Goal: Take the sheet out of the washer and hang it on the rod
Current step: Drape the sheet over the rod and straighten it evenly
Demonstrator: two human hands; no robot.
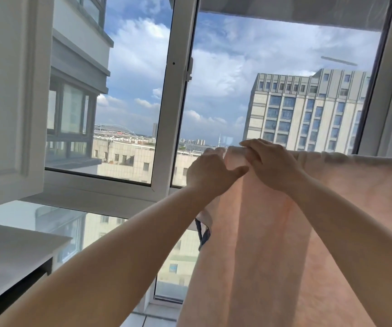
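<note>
Bare forearms enter from the lower edge and rise toward the window, nearest the lens. At far left stands a white panelled cabinet door (6, 90), with a white flat countertop (13, 246) below it. Next comes the white-framed balcony window (178, 74), its glass showing sky and buildings.

Left hand (210, 173): fingers curled over the left end of the top fold of the pale pink thin fabric sheet (308, 232), thumb stretched rightward across the cloth. It grips the fabric there. Right hand (272, 164): just beside the left, nearly touching it, fingers bent down over the same fold and clasping it. The sheet already hangs over a horizontal line running off to the right edge; the rod itself is hidden under the fold and cannot be confirmed by sight. Cloth falls in long vertical folds to the lower edge of view. A small dark strap-like item (202, 234) shows at the sheet's left border; its nature cannot be told.

Assessment: removal from the washer appears complete, and hanging is in its finishing stage, with the left end being adjusted. The next move likely calls for drawing the bunched end leftward along the support and evening both falls so the sheet does not slide off.
</note>
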